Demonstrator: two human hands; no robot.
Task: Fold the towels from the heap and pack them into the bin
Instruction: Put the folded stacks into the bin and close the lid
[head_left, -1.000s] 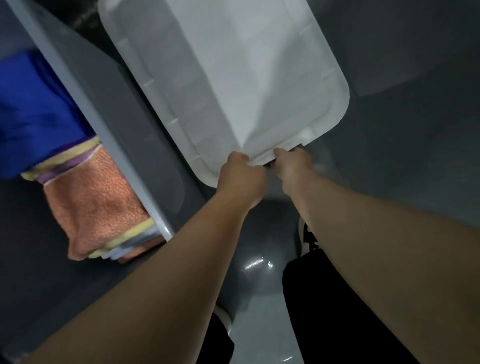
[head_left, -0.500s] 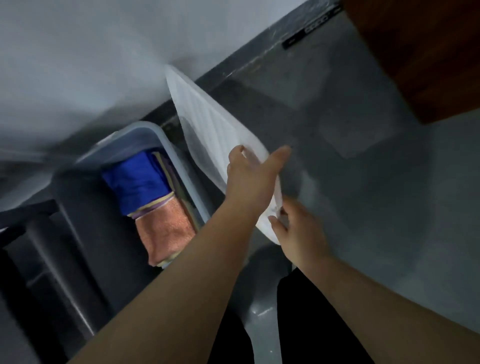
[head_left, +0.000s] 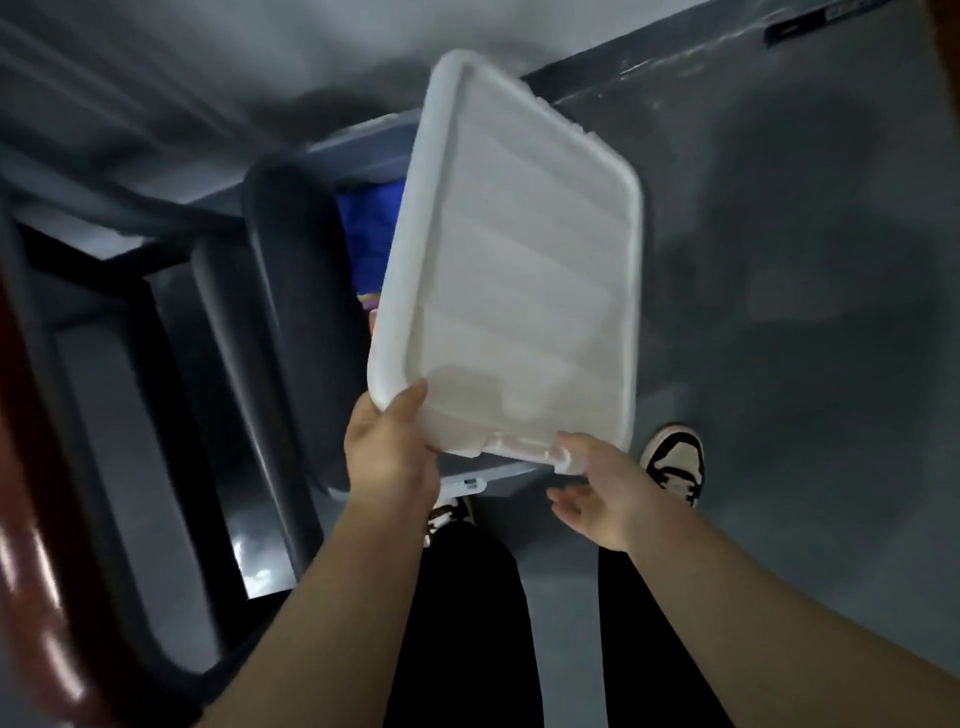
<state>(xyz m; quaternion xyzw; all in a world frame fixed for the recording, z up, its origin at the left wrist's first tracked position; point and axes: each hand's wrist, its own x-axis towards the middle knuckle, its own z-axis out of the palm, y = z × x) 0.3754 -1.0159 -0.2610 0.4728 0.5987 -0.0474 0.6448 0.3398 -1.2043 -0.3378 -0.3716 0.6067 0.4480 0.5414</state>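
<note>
While left hand (head_left: 389, 460) grips lid (head_left: 519, 260) corner over bin (head_left: 358, 156), right hand (head_left: 608, 493) open, thumb touching edge

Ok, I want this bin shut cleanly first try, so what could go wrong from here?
The white lid hangs tilted and offset to the right of the bin, so it may land skewed and not seat. Only the left hand grips its near corner; the right hand merely touches the near edge, so the lid could swing or slip.
</note>
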